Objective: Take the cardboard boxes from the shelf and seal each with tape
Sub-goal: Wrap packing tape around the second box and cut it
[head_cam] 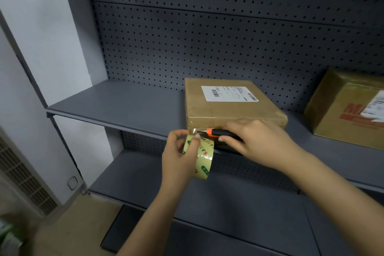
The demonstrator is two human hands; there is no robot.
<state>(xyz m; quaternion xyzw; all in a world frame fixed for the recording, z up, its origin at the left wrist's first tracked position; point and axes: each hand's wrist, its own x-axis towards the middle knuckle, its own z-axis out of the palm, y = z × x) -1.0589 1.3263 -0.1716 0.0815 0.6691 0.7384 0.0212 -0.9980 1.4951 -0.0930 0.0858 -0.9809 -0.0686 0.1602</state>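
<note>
Left hand [178, 153] is pinching the clear tape roll [201, 157] taut so right hand [256, 141], gripping an orange-black knife [220, 133], is cutting tape off the brown cardboard box [228, 110] at the shelf [116, 108] front edge.

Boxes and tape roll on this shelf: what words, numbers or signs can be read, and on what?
Flat box, white label: barcodes and printed lines, too small to read.
Right box: red print starting with a large "M"; the rest blurred or covered.
Right box, torn label: blurred, unreadable.
Tape roll: green and red marks, unreadable.
</note>
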